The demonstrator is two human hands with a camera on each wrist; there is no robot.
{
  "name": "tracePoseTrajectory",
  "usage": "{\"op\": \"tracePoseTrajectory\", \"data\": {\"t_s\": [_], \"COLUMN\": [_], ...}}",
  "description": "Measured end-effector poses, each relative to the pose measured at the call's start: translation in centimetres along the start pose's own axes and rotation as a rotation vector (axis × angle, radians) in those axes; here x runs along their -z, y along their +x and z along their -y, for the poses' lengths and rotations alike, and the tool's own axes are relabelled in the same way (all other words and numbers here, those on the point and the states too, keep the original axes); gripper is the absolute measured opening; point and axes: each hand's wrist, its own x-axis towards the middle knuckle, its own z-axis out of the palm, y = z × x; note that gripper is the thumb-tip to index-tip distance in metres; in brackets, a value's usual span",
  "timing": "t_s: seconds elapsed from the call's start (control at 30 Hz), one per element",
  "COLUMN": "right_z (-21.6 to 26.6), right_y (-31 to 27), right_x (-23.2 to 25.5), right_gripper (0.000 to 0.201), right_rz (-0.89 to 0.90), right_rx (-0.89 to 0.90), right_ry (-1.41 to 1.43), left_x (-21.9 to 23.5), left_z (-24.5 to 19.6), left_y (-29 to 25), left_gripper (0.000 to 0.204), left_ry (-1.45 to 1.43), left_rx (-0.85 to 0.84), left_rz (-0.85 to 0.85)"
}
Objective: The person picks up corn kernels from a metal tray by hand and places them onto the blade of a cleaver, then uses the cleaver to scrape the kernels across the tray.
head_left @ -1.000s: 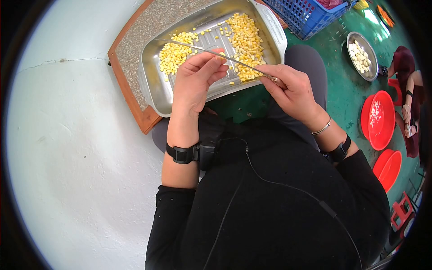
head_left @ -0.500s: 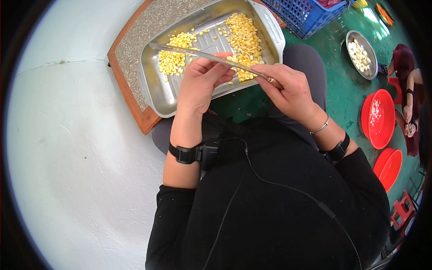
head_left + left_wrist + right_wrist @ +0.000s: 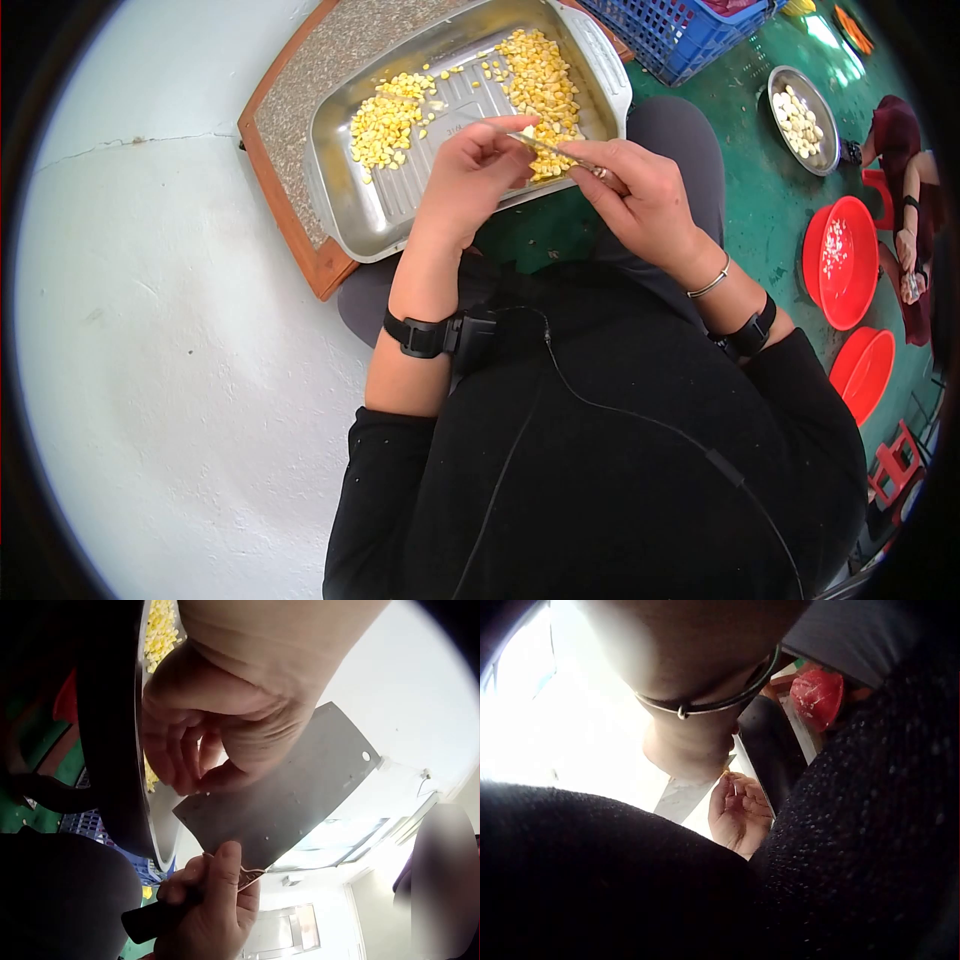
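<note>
My right hand [image 3: 640, 190] grips a cleaver by its dark handle [image 3: 154, 921]. The broad grey cleaver blade [image 3: 281, 791] has a hole at its far corner and small bits stuck to its face. In the head view the blade appears nearly edge-on. My left hand [image 3: 465, 185] has curled fingers and pinches a small yellow piece [image 3: 726, 772] near the blade. Below both hands is a metal roasting pan [image 3: 372, 215]. One heap of yellow pieces [image 3: 380, 130] lies on its left side, and a bigger heap of yellow pieces [image 3: 545, 85] on its right.
The pan rests on a speckled table [image 3: 370, 40] with a wooden edge, beside a white wall [image 3: 180, 300]. A blue basket [image 3: 680, 45] stands beyond. Rightward on the green floor are a steel bowl [image 3: 825, 150] of pale pieces, red basins [image 3: 850, 270] and another person [image 3: 900, 190].
My left hand has moved right, closer to my right hand. The cleaver has turned, showing more of its face half a second ago and appearing foreshortened now. My right hand has barely moved.
</note>
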Motion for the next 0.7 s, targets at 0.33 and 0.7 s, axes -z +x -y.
{"op": "tracePoseTrajectory", "data": {"t_s": [0.33,0.7], "right_z": [-0.9,-0.8], "right_y": [-0.4,-0.4], "right_x": [0.9,0.9], "right_gripper": [0.022,0.021], "right_rz": [-0.054,-0.065], "right_rx": [-0.191,-0.165], "right_ry": [0.027,0.043], "left_x": [7.5,9.9], "left_z": [-0.3,0.9], "left_y": [2.2,4.7], "left_gripper": [0.032,0.016], "left_ry": [1.015,1.3], "left_rx": [-0.135,-0.075], "left_rz": [-0.173,-0.206]}}
